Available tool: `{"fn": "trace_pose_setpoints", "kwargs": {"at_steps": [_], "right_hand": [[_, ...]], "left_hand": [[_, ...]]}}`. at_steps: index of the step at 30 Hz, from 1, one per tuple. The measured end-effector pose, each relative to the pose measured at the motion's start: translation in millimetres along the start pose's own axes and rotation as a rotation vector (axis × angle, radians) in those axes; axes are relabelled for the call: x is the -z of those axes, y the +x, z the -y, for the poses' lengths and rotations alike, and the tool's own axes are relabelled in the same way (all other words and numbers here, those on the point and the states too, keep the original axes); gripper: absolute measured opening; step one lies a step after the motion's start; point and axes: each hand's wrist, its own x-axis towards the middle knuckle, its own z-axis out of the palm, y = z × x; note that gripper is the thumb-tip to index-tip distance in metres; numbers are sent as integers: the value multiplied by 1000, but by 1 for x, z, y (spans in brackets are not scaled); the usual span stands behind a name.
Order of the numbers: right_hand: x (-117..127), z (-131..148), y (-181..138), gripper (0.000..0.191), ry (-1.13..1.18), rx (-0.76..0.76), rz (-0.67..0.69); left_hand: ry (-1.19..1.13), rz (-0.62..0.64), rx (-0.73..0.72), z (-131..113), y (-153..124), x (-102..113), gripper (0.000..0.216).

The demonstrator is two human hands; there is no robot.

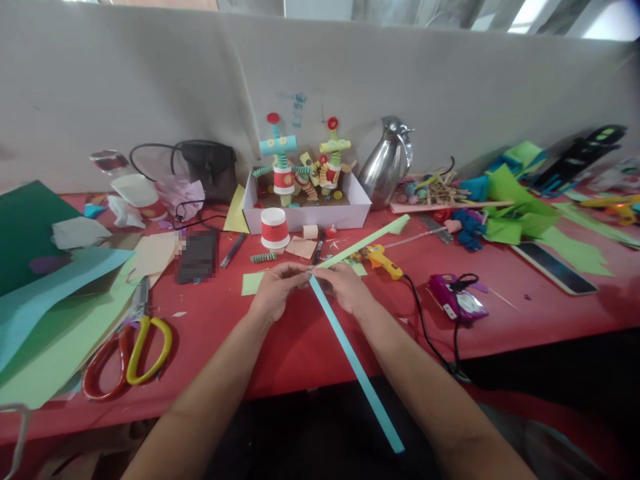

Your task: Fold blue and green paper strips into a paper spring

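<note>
Paper meets paper in front of the white box (310, 219): our left hand (277, 287) pinches one end of the blue strip (355, 363), and our right hand (346, 287) one end of the green strip (367, 241), both with fingers drawn narrow, as far as the small overlap lets us judge. We see the blue strip slant toward us, away from the box, and the green one reach past the box's right side. Just before the box stands a red-and-white cup (275, 231); a yellow glue gun (384, 260) lies to its front right, scissors (135, 348) well to its front left.
</note>
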Motion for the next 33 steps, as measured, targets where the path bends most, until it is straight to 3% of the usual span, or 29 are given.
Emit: {"fn": "trace_pose_setpoints", "kwargs": {"at_steps": [6,11,18,29,33], "right_hand": [[2,-1,-1,22,-25,70,84],[0,0,-5,16,-152,298,51],[-2,4,-15,12,-278,551,79],[1,1,-12,13,-365,579,66],[2,0,-11,14,-400,510,52]], "left_hand": [[82,-7,-65,-5,-2,3,33],[162,27,-179,-14,-7,1,40],[152,-9,-168,-17,-13,-1,22],[207,-68,-190,-14,-15,-1,16],[174,-3,-151,-16,-15,-1,15]]}}
